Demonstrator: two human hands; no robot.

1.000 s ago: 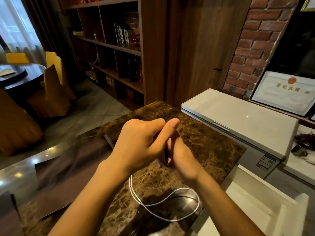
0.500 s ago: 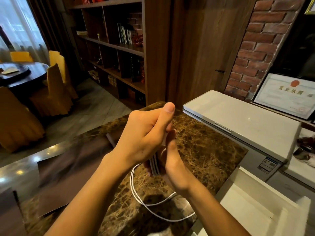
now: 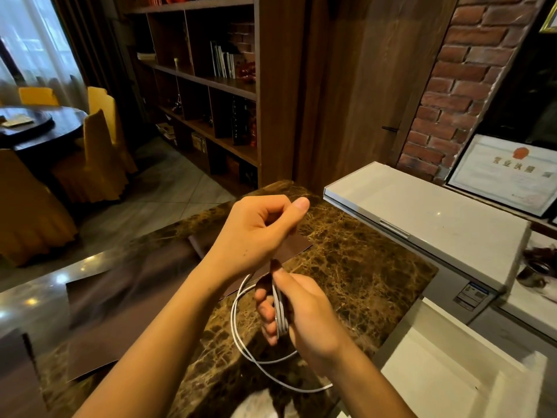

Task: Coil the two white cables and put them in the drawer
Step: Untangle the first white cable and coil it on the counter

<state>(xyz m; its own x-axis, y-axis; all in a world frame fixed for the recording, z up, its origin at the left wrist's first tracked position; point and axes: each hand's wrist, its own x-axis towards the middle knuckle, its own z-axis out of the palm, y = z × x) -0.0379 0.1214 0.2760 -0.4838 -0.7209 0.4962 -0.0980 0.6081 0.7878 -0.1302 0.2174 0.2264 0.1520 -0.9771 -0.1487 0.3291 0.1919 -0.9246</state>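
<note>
You are coiling the first cable point(image 3: 241, 333) above the marble counter point(image 3: 361, 285). Your right hand point(image 3: 304, 315) is clamping a bundle of finished loops between fingers and palm; your left hand point(image 3: 259, 233) is hovering just above it, fist closed, apparently pinching the free strand, though the grip itself is hidden. A slack tail is trailing across the counter toward you. A second cable is not showing. The open drawer point(image 3: 446, 372) is waiting at lower right. Judged next: you are needing to feed the tail onto the bundle, keeping the loops pinched so none are springing loose
</note>
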